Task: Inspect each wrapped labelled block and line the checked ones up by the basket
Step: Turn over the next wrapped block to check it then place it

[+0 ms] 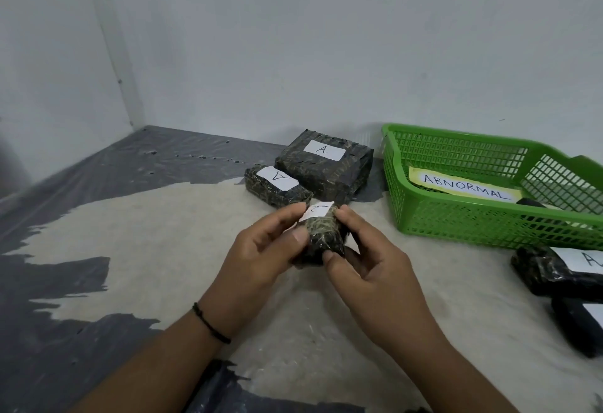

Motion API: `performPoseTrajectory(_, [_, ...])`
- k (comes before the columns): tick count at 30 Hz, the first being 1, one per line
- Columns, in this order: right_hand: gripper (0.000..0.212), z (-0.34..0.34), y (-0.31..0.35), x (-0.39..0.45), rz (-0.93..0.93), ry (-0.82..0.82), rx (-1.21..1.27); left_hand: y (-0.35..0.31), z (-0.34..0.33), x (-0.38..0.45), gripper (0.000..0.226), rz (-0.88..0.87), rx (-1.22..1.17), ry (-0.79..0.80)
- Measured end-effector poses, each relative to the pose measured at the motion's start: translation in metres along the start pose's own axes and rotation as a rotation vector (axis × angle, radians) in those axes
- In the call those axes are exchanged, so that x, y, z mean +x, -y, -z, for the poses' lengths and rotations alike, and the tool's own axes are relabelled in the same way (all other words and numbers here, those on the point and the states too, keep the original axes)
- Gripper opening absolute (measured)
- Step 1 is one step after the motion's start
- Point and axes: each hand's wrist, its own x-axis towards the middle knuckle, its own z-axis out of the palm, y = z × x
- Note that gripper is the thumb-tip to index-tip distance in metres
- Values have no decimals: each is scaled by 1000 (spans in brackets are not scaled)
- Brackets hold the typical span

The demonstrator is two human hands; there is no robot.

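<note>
Both hands are together on one small wrapped block, held up above the floor: the left hand pinches its left side with thumb and fingertips, and the right hand grips its right side, thumb on the near end. The white label sits on the far top face, partly curling free; its letter is hard to read.

Just beyond the hands lie two blocks marked A, a small one touching a larger one, apparently the checked row. To the right of them stands the green basket with an "ABNORMAL" sign and something dark inside. Right of the right hand, near the basket's front, two more labelled blocks wait, seemingly unchecked.

The likely risks: the glossy wrap could slip from a fingertip grip while the block is turned, a thumb could peel the loose label, or setting it down carelessly could nudge the row.
</note>
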Motion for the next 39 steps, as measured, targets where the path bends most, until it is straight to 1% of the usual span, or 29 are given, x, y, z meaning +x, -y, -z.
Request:
performPoseTrajectory(2, [48,0,-1,-1,68,-39,9,-5,-3,3,42,97,-192,-79])
performPoseTrajectory(3, [48,-1,0,-1,103,-50,5,-7,-4,4,43,153,-247,-101])
performPoseTrajectory(4, [48,-2,0,-2,138,-53,-3,-9,-6,3,44,221,-286,-84])
performPoseTrajectory(6, [48,-4,2,-5,191,-43,-26,-13,-7,0,45,362,-335,24])
performPoseTrajectory(7, [47,-3,2,-6,208,-31,-41,-15,-6,0,45,404,-340,63])
performPoseTrajectory(8, [48,-2,3,-7,222,-18,-52,-16,-3,0,43,410,-331,79])
performPoseTrajectory(10, [53,2,3,-7,198,-4,-36,-16,3,2,36,312,-241,69])
performPoseTrajectory(13, [74,7,4,-4,-34,-21,100,-11,10,4,39,109,-24,48])
performPoseTrajectory(14, [80,8,2,-2,-85,-11,121,-10,10,3,41,44,60,54])
performPoseTrajectory(15, [84,9,1,1,-107,10,109,-10,10,1,45,-12,136,77])
performPoseTrajectory(17, [86,12,-1,3,-89,53,47,-12,5,-2,52,-60,221,158])
performPoseTrajectory(19, [79,14,0,4,-31,64,-53,-10,3,-3,56,-77,290,215])
performPoseTrajectory(21, [65,15,0,3,24,41,-120,-8,5,-2,58,-98,358,217])
performPoseTrajectory(22, [63,15,0,3,39,32,-145,-8,5,-3,58,-94,354,209])
performPoseTrajectory(25, [70,13,-5,2,51,26,-243,-9,3,-3,55,-12,172,170])
performPoseTrajectory(26, [71,12,-6,1,59,34,-257,-9,2,-3,53,-9,148,164])
performPoseTrajectory(28, [68,12,-4,0,61,65,-220,-8,-2,-4,48,-55,186,163])
performPoseTrajectory(29, [61,12,-2,0,50,71,-160,-8,-3,-5,48,-75,208,161])
performPoseTrajectory(31, [42,13,3,0,28,53,-53,-6,-2,-5,49,-101,247,151])
performPoseTrajectory(32, [32,14,6,0,14,41,-35,-5,0,-5,50,-111,260,140])
performPoseTrajectory(33, [27,14,7,1,-2,36,-39,-4,1,-6,51,-114,269,128])
performPoseTrajectory(36, [35,11,6,0,-16,25,-65,-1,1,-6,53,-125,297,113])
performPoseTrajectory(39, [36,10,6,-1,-34,31,-33,-2,-4,-7,47,-171,341,62])
